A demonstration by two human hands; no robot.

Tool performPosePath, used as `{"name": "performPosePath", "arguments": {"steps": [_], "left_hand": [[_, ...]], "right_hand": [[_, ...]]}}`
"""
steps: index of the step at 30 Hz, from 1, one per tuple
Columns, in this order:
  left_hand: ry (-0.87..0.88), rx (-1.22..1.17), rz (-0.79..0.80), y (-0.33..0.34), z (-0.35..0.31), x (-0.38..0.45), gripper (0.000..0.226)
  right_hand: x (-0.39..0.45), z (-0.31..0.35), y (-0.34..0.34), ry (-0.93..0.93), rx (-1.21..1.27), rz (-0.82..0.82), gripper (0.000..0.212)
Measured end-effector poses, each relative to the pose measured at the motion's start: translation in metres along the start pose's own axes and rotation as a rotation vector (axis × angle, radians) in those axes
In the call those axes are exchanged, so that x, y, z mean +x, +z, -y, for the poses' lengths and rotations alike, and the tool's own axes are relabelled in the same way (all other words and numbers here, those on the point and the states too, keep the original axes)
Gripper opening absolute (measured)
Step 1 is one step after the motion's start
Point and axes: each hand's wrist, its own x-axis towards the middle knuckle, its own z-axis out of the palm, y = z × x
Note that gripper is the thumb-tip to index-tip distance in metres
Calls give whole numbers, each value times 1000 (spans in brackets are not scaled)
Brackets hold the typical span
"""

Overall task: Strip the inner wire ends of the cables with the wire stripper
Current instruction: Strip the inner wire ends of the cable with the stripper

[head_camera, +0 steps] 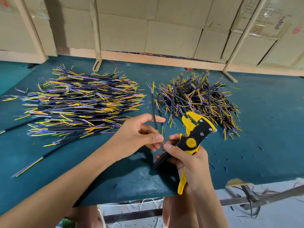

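Yellow-and-black wire stripper (195,135), teal table (263,129).

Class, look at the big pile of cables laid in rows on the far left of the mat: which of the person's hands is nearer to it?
Left. The left hand hovers by the pile, at its lower right edge, pinching a cable. The right hand is farther right, gripping the wire stripper.

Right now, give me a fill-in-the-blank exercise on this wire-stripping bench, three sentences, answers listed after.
1. The right hand holds a wire stripper whose handles are ____ in colour.
2. The left hand pinches a single black cable near its ____ end.
3. Two piles of cables lie on the green mat; the larger, flatter pile lies to the person's ____, the smaller pile on the other side.

Missing words: yellow; lower; left
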Motion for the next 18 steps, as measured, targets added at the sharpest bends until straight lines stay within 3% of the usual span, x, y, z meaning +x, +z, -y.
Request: {"name": "performPosePath", "arguments": {"steps": [9,12,15,18], "left_hand": [[-176,-96,164,-10,-7,-4,58],[-173,10,43,-8,-5,-2,77],[47,239,-178,-5,2,-2,75],[428,780,-146,-10,12,-4,50]], "right_hand": [[1,2,0,24,91,-15,31],[1,1,0,21,101,-33,23],[2,1,1,19,78,-29,21],[2,2,1,34,84,-8,20]]}}
